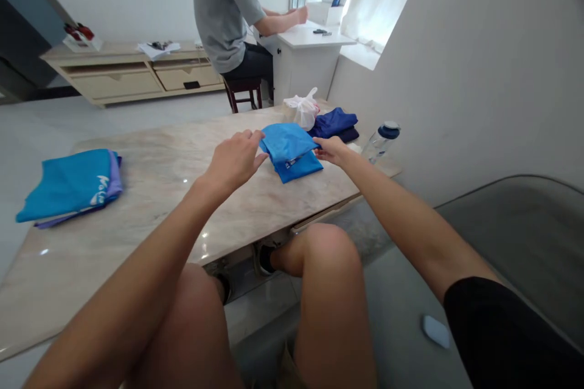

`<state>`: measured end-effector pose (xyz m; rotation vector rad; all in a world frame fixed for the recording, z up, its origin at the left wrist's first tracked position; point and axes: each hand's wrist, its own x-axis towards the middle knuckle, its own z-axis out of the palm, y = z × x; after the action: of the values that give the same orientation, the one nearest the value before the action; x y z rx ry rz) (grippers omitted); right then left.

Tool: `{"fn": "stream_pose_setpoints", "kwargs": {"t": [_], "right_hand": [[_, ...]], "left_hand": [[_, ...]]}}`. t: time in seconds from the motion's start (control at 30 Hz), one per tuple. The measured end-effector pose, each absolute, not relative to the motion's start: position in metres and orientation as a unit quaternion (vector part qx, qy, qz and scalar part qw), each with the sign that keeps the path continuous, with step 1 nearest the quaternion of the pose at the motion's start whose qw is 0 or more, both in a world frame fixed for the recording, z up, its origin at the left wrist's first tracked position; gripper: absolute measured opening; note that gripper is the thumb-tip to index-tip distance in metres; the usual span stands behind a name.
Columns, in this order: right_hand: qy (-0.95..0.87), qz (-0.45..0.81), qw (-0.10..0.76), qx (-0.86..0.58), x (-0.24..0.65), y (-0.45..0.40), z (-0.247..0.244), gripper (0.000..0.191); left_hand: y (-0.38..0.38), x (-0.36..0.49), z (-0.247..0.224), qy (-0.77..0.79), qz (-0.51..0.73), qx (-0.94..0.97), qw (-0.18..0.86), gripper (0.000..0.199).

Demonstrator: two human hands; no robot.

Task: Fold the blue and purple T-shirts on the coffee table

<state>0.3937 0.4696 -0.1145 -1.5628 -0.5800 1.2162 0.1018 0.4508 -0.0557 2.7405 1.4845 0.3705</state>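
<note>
A bright blue folded cloth item (289, 141) lies on the marble-topped table, its upper layer folded over a lower one that bears some white print. At its left edge is my left hand (236, 158), fingertips touching the fabric and thumb spread apart from them. The right corner of the upper layer is pinched between the thumb and fingers of my right hand (332, 149). Just beyond the right hand is a pile of dark blue folded cloth (335, 123). Beside that pile stands a knotted white plastic bag (303, 109); its contents cannot be made out.
Folded blue and purple cloth items (75, 182) are stacked on the left of the table (177, 179). A clear water bottle (381, 141) with a dark blue lid stands at the right end. Behind, a person in grey (223, 12) sits at a white desk (310, 39).
</note>
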Motion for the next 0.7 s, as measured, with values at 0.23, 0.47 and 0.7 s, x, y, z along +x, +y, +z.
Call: {"fn": "stream_pose_setpoints", "kwargs": {"t": [0.23, 0.47, 0.7], "right_hand": [[-0.313, 0.411, 0.411, -0.751, 0.398, 0.378, -0.199, 0.020], [-0.479, 0.421, 0.458, -0.619, 0.280, 0.227, -0.198, 0.049], [-0.667, 0.160, 0.399, -0.609, 0.177, 0.125, -0.176, 0.088]], "left_hand": [[0.315, -0.018, -0.098, 0.555, 0.125, 0.819, 0.078, 0.056], [0.206, -0.050, -0.140, 0.586, 0.244, 0.772, 0.001, 0.052], [0.175, -0.031, -0.136, 0.603, 0.247, 0.757, -0.045, 0.049]]}}
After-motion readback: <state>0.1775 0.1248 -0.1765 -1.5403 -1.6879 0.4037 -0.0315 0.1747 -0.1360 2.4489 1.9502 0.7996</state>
